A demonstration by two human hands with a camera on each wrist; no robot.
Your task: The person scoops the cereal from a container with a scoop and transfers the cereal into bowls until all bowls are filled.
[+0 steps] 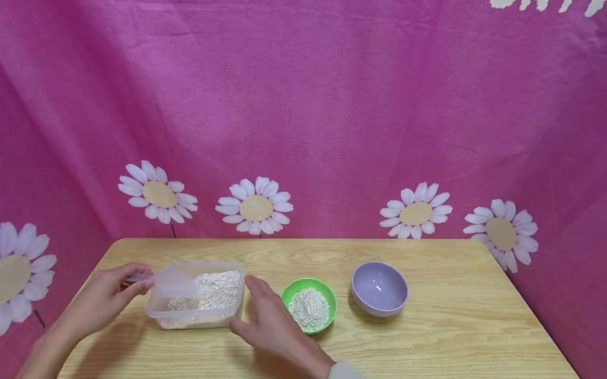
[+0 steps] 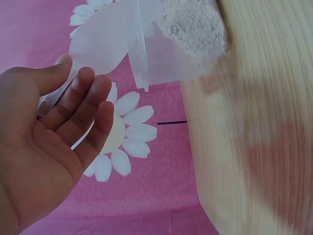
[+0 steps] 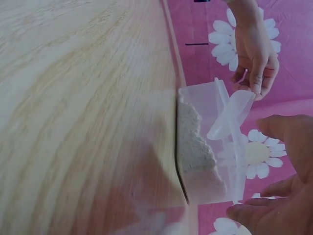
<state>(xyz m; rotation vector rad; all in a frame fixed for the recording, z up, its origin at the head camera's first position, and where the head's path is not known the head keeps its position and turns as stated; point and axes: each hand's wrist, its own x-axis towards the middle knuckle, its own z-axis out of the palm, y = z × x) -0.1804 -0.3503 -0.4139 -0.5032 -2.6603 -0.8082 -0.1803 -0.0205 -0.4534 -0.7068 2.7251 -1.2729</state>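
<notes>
L hand [image 1: 105,293]: pinching clear scoop [image 1: 170,283] handle over oat tub [image 1: 199,294], table near-left | R hand [image 1: 268,323]: relaxed, fingers loose against tub's right side | green bowl [image 1: 308,305] of oats just right

The left hand [image 1: 104,299] is reaching in from seven o'clock on a bare forearm, its thumb and fingers pinching toward two o'clock. The right hand [image 1: 271,324] is coming in from five o'clock in a pale sleeve, fingers lying straight and relaxed, pointing toward eleven o'clock.
</notes>
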